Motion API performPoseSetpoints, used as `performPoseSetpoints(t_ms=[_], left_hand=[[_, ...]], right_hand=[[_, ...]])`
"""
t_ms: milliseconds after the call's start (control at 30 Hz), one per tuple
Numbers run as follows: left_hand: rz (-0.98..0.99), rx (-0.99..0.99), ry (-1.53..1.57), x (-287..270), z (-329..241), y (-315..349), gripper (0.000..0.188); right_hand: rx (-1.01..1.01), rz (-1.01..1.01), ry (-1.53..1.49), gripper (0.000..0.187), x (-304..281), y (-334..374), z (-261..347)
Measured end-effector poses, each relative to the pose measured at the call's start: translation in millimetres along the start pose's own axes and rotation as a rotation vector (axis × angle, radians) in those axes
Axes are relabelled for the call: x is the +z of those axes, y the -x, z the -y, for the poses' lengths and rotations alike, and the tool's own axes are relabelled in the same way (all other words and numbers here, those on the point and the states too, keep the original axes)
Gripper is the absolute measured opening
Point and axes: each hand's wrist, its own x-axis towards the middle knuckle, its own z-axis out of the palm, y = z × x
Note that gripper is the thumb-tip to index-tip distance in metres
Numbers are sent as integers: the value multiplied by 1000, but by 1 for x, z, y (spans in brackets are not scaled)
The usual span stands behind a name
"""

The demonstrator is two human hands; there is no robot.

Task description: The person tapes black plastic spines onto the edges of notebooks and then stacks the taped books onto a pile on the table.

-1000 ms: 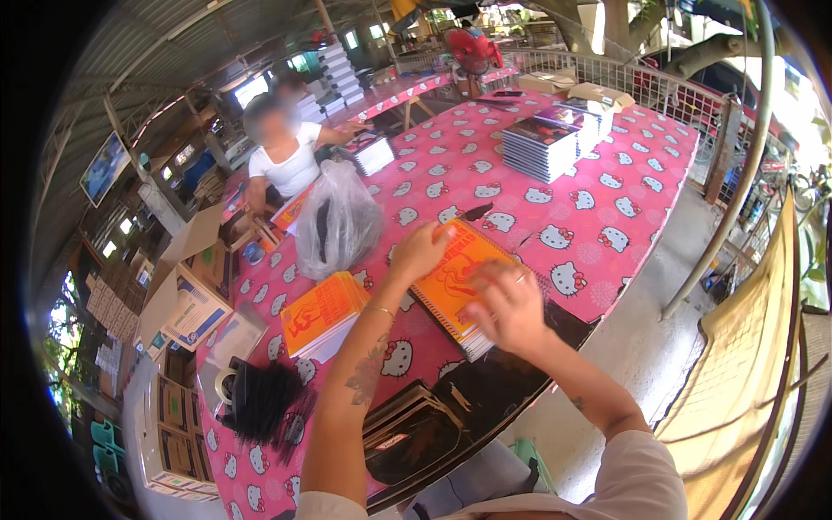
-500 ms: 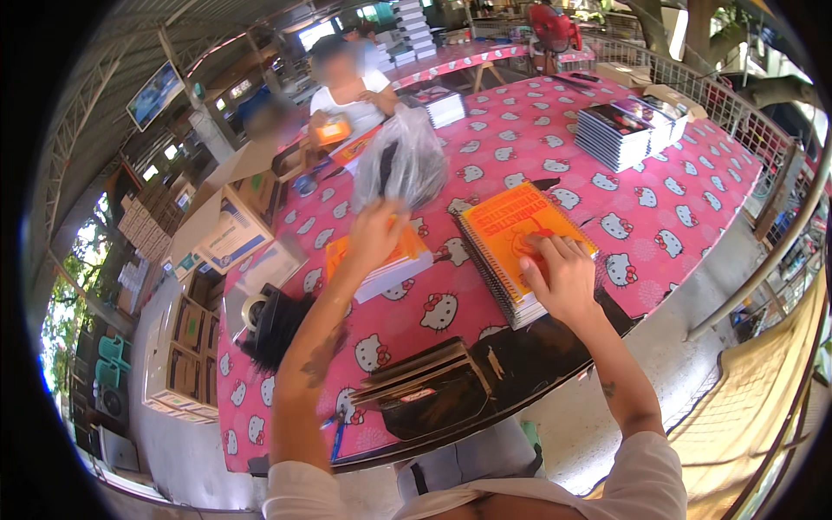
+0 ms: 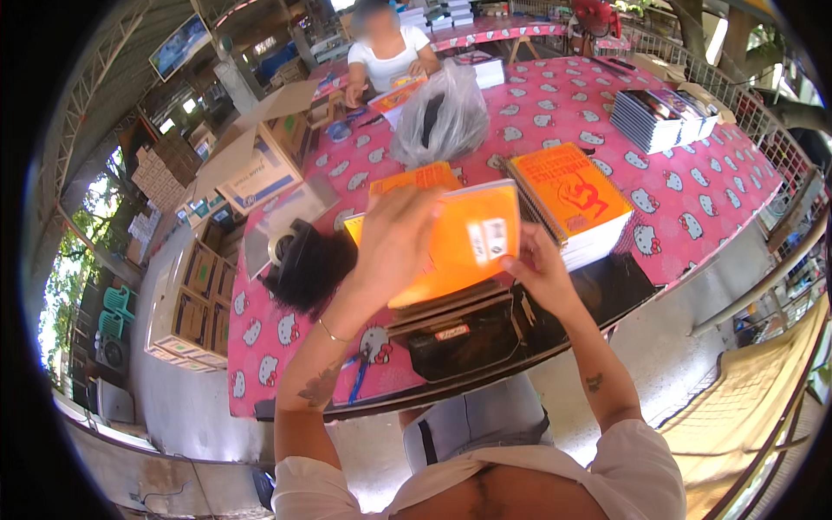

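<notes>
Clamped by the grip of the right hand (image 3: 539, 264), thumb in front: one thin orange paper book (image 3: 459, 247) with a white label, held tilted over the near part of the pink, cat-patterned tabletop (image 3: 693, 178). Over its left part, blurred: one left hand (image 3: 399, 230); cannot tell whether pinching or just touching. Behind, partly blocked from sight: one orange paper pile (image 3: 412, 177). To the right: one pile of orange coil-bound books (image 3: 568, 191), too tight to count. Farther back, in the way of a full look across: one see-through plastic bag (image 3: 455, 121); past it, one person in a white shirt (image 3: 390, 56). To the left: one black bristly bundle (image 3: 316, 264), one open brown cardboard box (image 3: 264, 169). Near the front edge: one flat black case (image 3: 464, 347).
</notes>
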Motion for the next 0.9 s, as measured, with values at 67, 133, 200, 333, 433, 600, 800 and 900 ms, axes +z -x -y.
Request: performPoseSetpoints(t_ms=[67, 133, 200, 333, 433, 600, 800, 900], left_hand=[[52, 27, 21, -10, -31, 7, 22], [44, 16, -24, -7, -52, 13, 23], [120, -2, -85, -8, -62, 18, 27], [207, -8, -159, -14, -73, 26, 29], [127, -78, -138, 8, -54, 77, 30], [-63, -211, -494, 20, -69, 149, 42], [-357, -1058, 712, 50, -28, 225, 47], [-96, -698, -173, 46, 66, 216, 35]], right_hand=[[-9, 39, 34, 24, -6, 18, -14], [-49, 8, 82, 20, -8, 31, -18], [-32, 16, 185, 19, -9, 35, -19], [-195, 62, 442, 36, 1, 39, -19], [11, 136, 104, 46, 19, 40, -13], [-47, 33, 226, 61, 33, 50, -39], [-7, -6, 186, 61, 9, 53, -72], [-6, -21, 152, 65, 4, 55, -62]])
